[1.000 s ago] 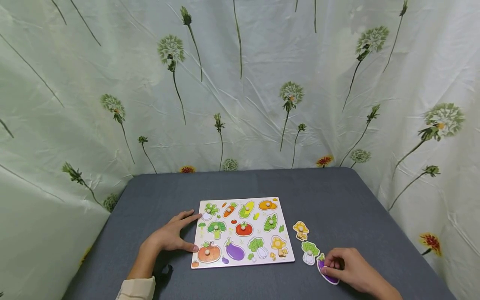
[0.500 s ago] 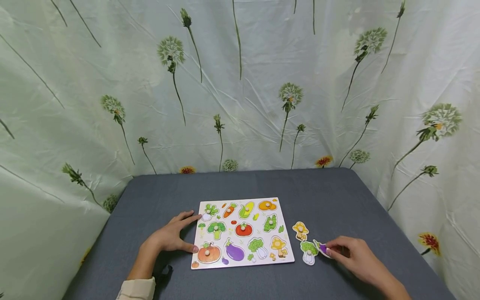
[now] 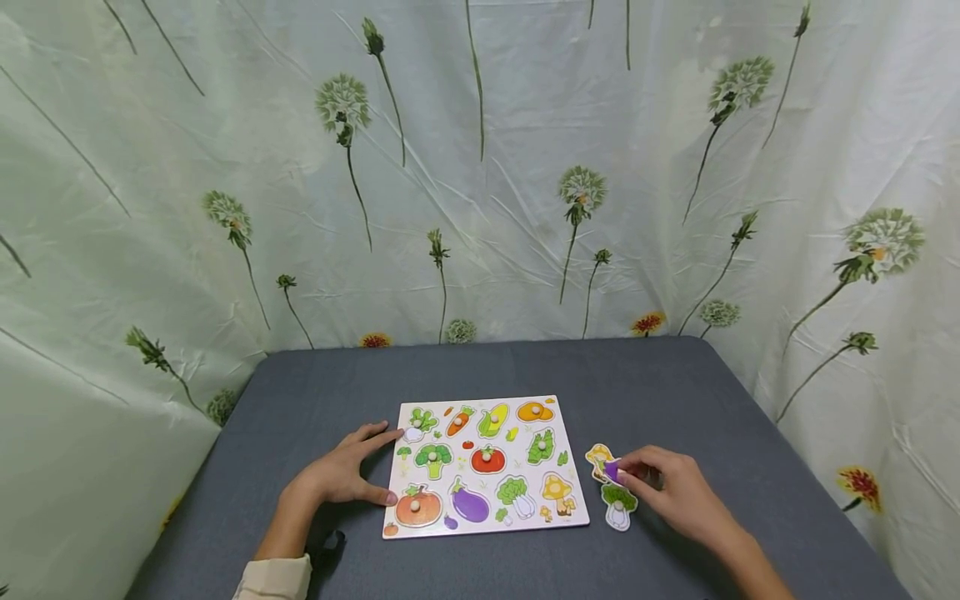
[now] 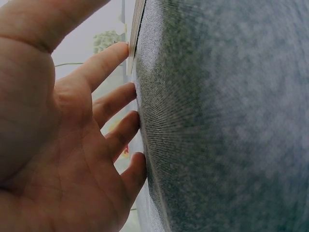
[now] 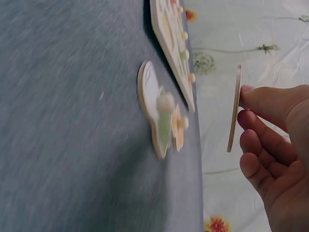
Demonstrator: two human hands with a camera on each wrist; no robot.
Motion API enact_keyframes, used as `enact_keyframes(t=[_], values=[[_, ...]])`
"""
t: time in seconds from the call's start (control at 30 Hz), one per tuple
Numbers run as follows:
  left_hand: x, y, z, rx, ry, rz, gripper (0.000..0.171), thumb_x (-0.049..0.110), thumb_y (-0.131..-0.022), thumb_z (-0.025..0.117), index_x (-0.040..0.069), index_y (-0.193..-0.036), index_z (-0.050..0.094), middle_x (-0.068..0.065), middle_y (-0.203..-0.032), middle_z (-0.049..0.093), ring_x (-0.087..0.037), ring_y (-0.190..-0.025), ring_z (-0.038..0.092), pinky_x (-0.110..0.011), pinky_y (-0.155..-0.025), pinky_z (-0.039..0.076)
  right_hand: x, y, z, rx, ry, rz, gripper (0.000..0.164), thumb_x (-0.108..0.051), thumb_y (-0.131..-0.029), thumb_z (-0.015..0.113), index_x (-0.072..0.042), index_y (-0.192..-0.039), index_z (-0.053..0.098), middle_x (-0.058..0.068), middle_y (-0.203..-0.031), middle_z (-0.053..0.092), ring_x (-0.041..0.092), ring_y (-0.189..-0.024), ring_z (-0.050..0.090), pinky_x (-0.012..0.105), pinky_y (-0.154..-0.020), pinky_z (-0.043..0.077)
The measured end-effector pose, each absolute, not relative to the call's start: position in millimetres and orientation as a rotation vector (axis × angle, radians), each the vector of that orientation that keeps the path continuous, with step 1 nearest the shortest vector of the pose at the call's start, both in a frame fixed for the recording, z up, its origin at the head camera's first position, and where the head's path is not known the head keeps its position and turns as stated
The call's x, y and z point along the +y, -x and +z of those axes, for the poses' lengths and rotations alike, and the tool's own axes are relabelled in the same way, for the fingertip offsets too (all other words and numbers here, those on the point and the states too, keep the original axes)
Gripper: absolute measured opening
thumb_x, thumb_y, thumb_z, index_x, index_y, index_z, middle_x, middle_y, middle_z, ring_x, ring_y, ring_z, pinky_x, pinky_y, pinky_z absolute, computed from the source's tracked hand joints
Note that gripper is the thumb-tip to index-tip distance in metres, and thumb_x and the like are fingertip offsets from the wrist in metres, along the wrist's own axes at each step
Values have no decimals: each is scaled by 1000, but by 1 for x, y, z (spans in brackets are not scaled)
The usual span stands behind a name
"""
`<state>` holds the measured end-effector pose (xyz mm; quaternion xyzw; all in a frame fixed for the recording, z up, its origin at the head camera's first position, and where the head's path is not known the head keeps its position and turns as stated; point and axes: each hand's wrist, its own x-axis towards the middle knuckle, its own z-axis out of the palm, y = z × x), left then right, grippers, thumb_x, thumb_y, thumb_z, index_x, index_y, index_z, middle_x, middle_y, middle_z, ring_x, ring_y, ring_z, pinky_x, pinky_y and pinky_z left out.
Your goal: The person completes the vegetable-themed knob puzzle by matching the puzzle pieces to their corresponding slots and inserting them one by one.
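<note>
A white vegetable puzzle board [image 3: 517,454] lies on the table. My left hand [image 3: 341,471] has its fingers spread along the board's left side, with thumb and index finger touching its edge. To the right of the board, my right hand [image 3: 671,487] pinches a purple eggplant puzzle piece [image 3: 611,472], mostly hidden by the fingers. The right wrist view shows this piece edge-on [image 5: 235,106], raised off the table. In the head view it overlaps a yellow mushroom piece [image 3: 597,452]. Just nearer lies a bok choy piece [image 3: 618,507] with a small round knob.
Most pictures on the board carry knobs, such as the tomato [image 3: 488,459]; the printed eggplant [image 3: 470,504], bok choy and mushroom at the near edge have none. A dark grey cloth [image 3: 450,371] covers the table. Behind hangs a floral curtain [image 3: 510,250].
My right hand has picked up the eggplant piece from the table and carried it left and away from me, over the mushroom piece. My left hand has stayed put.
</note>
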<state>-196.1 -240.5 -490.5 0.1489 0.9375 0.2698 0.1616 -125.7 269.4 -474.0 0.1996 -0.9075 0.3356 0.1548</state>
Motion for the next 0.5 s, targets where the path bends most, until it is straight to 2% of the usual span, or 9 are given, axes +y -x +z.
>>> enact_keyframes(t=[0.5], values=[[-240,196,-491,2679,-420,766,108,52,-66,95,26,-158,44,-14,-167,29,-47,-152,25,-75,-109,32,233,145,-466,-2645,-589,1006,13,-17,-88,83,-25,-95,76,-20,-83,63,-3,-73,54,23,-63,49]])
